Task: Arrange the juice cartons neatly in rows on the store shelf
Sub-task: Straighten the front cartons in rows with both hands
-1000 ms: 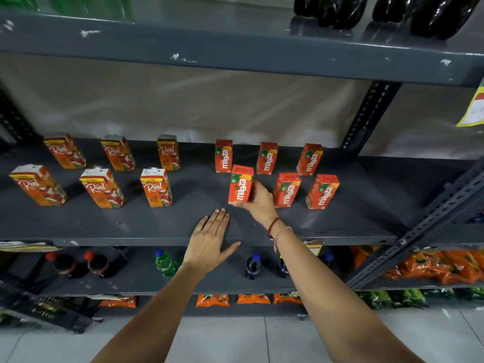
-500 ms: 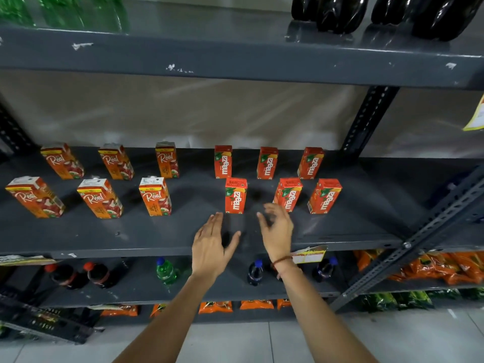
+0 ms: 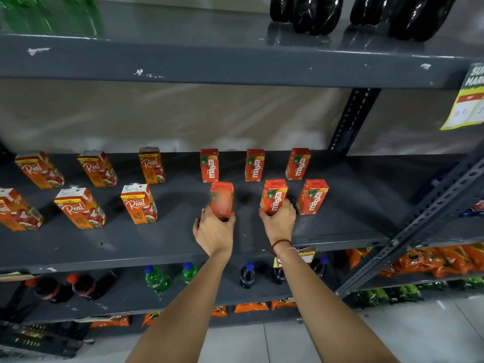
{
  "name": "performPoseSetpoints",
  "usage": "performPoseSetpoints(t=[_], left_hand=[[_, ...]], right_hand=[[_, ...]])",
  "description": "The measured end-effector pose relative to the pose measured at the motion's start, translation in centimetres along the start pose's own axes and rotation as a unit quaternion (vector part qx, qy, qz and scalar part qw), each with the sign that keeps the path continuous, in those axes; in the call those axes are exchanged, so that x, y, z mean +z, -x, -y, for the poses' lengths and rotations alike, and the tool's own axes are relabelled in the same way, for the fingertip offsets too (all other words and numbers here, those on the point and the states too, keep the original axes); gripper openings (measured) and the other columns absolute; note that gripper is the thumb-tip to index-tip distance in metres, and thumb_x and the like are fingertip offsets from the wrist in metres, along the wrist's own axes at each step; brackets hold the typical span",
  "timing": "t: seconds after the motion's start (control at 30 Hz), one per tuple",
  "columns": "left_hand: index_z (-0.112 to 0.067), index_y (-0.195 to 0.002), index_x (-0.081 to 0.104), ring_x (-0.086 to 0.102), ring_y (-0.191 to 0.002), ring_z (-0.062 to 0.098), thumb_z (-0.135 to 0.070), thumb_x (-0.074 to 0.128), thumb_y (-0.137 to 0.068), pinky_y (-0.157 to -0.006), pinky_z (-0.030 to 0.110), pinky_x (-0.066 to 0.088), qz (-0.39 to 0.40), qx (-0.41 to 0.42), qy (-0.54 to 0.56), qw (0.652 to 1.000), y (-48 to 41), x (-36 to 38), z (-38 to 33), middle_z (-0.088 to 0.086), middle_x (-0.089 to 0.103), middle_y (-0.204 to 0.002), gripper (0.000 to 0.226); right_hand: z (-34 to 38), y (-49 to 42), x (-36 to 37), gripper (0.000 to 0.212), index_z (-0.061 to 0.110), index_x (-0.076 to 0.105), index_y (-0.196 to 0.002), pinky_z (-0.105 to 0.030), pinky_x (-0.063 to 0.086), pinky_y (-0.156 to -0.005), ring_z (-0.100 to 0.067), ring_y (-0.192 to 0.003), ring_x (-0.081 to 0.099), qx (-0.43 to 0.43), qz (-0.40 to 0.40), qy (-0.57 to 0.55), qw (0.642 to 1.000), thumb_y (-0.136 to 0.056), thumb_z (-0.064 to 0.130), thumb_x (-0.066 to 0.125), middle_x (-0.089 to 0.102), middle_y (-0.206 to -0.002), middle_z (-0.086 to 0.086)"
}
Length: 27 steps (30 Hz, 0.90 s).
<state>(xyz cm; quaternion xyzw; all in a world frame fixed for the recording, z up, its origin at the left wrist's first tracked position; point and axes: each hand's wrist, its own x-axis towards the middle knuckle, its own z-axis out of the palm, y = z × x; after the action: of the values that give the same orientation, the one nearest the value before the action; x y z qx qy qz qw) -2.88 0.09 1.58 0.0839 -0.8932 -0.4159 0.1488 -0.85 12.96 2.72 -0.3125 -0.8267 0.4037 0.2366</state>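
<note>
- On the grey middle shelf (image 3: 353, 226), two groups of juice cartons stand upright: Real cartons to the left, Maaza cartons to the right.
- Real cartons: back row of three (image 3: 39, 170), (image 3: 97, 169), (image 3: 152, 165); front row of three, the leftmost (image 3: 18, 210) cut by the frame edge, then (image 3: 80, 208) and (image 3: 139, 204). All spaced apart, none touching.
- Maaza back row: three cartons (image 3: 209, 165), (image 3: 254, 165), (image 3: 298, 164), evenly gapped.
- Maaza front row: left carton (image 3: 221, 199), middle carton (image 3: 273, 196), right carton (image 3: 313, 197).
- Left hand (image 3: 213, 233): fingers wrapped round the base of the front-left carton, thumb on one side, fingers on the other. Carton is motion-blurred; label unreadable. Cannot tell whether its base is on the shelf or just off it.
- Right hand (image 3: 279, 224): closed round the lower half of the front-middle carton, which sits just beside the front-right carton, a narrow gap between. Red thread band (image 3: 280, 243) on that wrist.
- Upper shelf: dark bottles (image 3: 311, 11) to the right, green bottles (image 3: 49, 14) to the left, blurred.
- Below: small bottles with blue caps (image 3: 247, 275) and green ones (image 3: 155, 279); orange snack packets (image 3: 432, 262) far right.
- Yellow price tag (image 3: 468, 100) hangs at the right edge.
</note>
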Motion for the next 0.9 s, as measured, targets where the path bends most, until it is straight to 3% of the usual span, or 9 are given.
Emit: performPoseSetpoints(t=[0.1,0.3,0.9], left_hand=[[-0.005,-0.092,0.062,0.065,-0.075,0.03,-0.028,0.082,-0.067,-0.088,0.046,0.047,-0.007,0.011,-0.004,1.0,-0.1,-1.0,0.2,0.011,0.069,-0.08,0.04],[-0.005,-0.094,0.061,0.065,-0.08,0.03,-0.033,0.08,-0.068,-0.091,0.047,0.044,-0.011,0.008,-0.014,1.0,-0.8,-1.7,1.1,0.011,0.07,-0.084,0.042],[-0.006,-0.091,0.061,0.064,-0.082,0.029,-0.033,0.081,-0.068,-0.091,0.049,0.045,-0.012,0.018,-0.014,1.0,-0.7,-1.6,1.3,0.01,0.07,-0.082,0.04]], right_hand=[[0.3,0.5,0.7,0.049,-0.003,0.052,-0.103,-0.039,0.046,-0.089,-0.033,-0.106,0.053,-0.014,0.002,0.003,1.0,-0.069,0.021,0.079,0.059,-0.107,-0.021],[1.0,2.1,1.4,0.057,-0.001,0.048,-0.114,-0.037,0.044,-0.094,-0.029,-0.113,0.049,-0.02,0.014,0.009,1.0,-0.072,0.024,0.077,0.056,-0.116,-0.018],[0.8,1.9,1.8,0.062,0.0,0.045,-0.121,-0.037,0.045,-0.097,-0.028,-0.117,0.048,-0.019,0.023,0.023,0.999,-0.074,0.028,0.076,0.054,-0.122,-0.018]])
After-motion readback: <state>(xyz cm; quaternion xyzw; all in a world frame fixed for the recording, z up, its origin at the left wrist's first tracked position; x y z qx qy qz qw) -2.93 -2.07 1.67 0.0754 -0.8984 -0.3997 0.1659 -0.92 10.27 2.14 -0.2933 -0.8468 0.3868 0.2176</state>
